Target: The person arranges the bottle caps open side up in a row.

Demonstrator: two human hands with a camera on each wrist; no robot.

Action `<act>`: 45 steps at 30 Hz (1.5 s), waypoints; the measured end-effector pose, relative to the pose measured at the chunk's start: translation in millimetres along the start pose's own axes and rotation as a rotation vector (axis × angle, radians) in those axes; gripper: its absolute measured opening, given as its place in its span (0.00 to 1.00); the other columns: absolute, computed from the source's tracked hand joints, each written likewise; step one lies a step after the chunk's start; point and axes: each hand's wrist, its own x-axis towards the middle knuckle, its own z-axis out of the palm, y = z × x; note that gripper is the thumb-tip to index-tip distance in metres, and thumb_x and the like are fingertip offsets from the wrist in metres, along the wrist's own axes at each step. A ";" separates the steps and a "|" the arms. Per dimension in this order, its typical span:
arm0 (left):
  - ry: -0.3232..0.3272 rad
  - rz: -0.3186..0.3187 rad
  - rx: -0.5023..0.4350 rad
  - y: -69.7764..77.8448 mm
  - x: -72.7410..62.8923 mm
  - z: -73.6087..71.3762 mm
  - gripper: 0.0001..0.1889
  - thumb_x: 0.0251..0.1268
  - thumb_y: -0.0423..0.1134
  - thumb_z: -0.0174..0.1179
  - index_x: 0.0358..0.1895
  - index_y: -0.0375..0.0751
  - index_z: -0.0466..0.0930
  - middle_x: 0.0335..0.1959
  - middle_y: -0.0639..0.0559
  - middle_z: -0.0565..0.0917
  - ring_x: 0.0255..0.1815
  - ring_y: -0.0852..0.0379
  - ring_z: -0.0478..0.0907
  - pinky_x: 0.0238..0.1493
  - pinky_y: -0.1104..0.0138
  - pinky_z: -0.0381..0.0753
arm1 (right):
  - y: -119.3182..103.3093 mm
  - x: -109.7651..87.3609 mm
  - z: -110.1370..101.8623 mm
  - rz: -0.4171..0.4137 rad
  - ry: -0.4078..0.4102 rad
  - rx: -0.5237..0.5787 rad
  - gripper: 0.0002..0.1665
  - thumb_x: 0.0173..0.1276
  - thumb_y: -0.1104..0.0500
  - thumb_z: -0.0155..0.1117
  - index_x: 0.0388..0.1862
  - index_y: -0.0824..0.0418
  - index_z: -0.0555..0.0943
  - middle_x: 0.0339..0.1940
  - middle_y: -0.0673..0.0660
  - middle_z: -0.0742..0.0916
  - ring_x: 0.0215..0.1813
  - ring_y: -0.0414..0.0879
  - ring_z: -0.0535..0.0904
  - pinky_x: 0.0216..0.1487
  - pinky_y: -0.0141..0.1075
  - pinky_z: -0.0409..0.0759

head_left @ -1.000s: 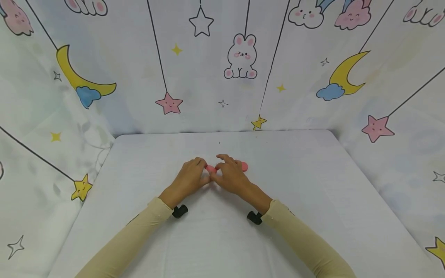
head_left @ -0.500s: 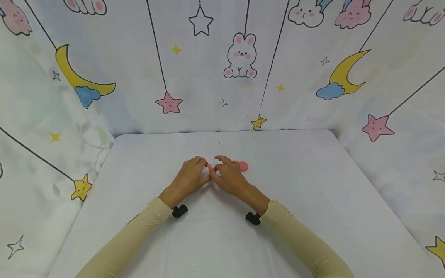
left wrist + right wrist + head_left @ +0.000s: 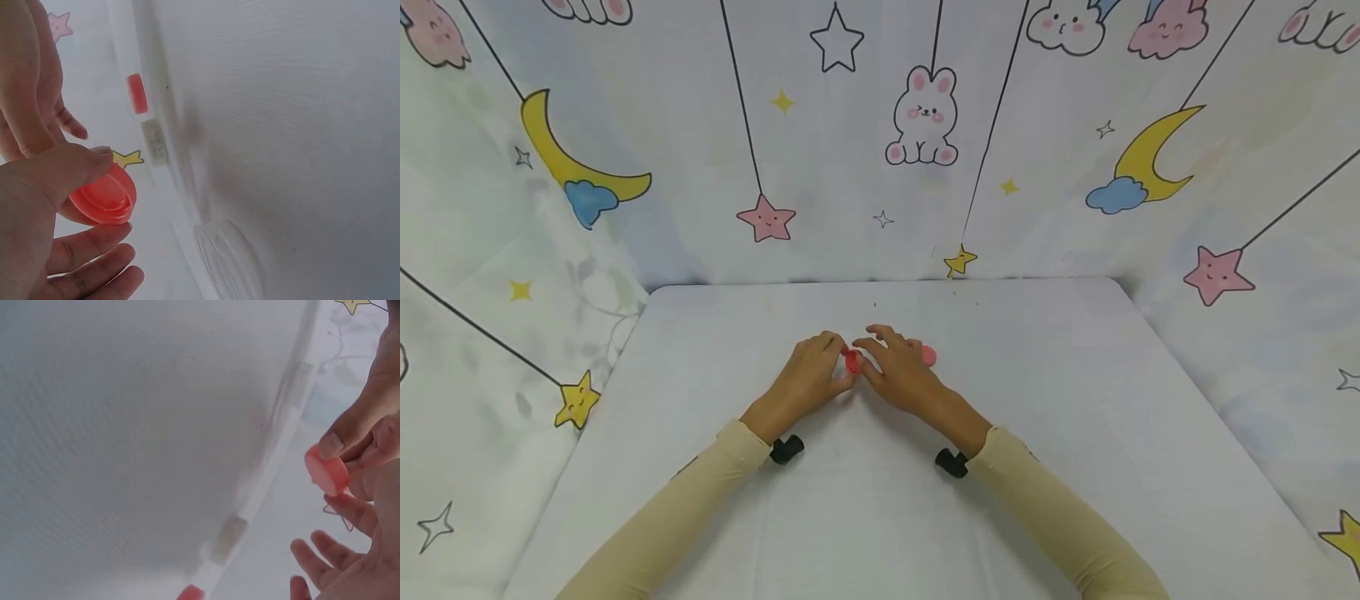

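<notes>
Between thumb and fingers, my left hand (image 3: 805,369) pinches a small round red plastic cap (image 3: 853,362), held up in front of me. In the left wrist view the cap (image 3: 105,195) shows a recessed face inside a raised rim. Its side and thickness show in the right wrist view, with the left thumb on the cap (image 3: 326,470). My right hand (image 3: 901,372) is close at its right, thumb and index fingertip right at the edge, the other fingers spread apart. A second red cap (image 3: 137,94) lies on the table just beyond the right hand.
A clear, round, ridged piece (image 3: 228,262) stands on the table near the left hand, hidden in the head view. A pale strip (image 3: 154,142) sits along the far table edge. The white table (image 3: 880,517) meets a printed cloth backdrop (image 3: 850,167).
The held cap has turned so that a round face shows towards me. My right index finger has lifted and straightened away from the cap; the left hand keeps its place.
</notes>
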 end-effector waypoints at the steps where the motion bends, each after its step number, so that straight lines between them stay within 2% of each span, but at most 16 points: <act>1: 0.001 0.003 -0.004 -0.2 0.5 -0.7 0.20 0.66 0.44 0.74 0.51 0.32 0.82 0.51 0.41 0.84 0.53 0.42 0.83 0.60 0.46 0.81 | 0.1 0.1 -1.5 -0.010 0.004 0.005 0.21 0.85 0.51 0.55 0.70 0.52 0.80 0.76 0.61 0.75 0.75 0.55 0.72 0.67 0.61 0.69; 11: 0.000 0.044 0.041 -0.9 0.0 0.1 0.22 0.64 0.43 0.76 0.51 0.31 0.83 0.54 0.39 0.83 0.53 0.40 0.84 0.60 0.46 0.82 | 5.8 -0.8 -2.2 -0.041 -0.039 -0.036 0.20 0.81 0.55 0.64 0.68 0.51 0.83 0.77 0.61 0.75 0.74 0.57 0.74 0.64 0.62 0.72; 18: -0.027 0.048 0.011 -0.8 -1.5 1.2 0.19 0.64 0.41 0.77 0.50 0.32 0.84 0.56 0.39 0.82 0.59 0.38 0.81 0.64 0.42 0.78 | 7.5 -1.7 -2.5 -0.042 -0.082 -0.063 0.23 0.76 0.53 0.71 0.67 0.52 0.83 0.78 0.60 0.74 0.76 0.56 0.72 0.65 0.60 0.73; 25: -0.082 0.038 0.006 -1.7 -1.8 5.0 0.20 0.67 0.43 0.75 0.52 0.32 0.83 0.60 0.38 0.80 0.63 0.37 0.79 0.67 0.43 0.76 | 9.0 -3.0 -0.6 -0.041 -0.113 -0.071 0.23 0.76 0.53 0.71 0.67 0.53 0.83 0.79 0.60 0.73 0.75 0.57 0.73 0.67 0.62 0.72; 45: -0.147 -0.005 0.002 -2.0 -5.9 10.0 0.20 0.65 0.44 0.76 0.52 0.34 0.85 0.62 0.38 0.79 0.65 0.39 0.77 0.70 0.42 0.72 | 12.0 -3.5 15.6 -0.036 -0.121 -0.118 0.19 0.77 0.51 0.69 0.63 0.52 0.85 0.77 0.61 0.75 0.78 0.58 0.70 0.68 0.63 0.73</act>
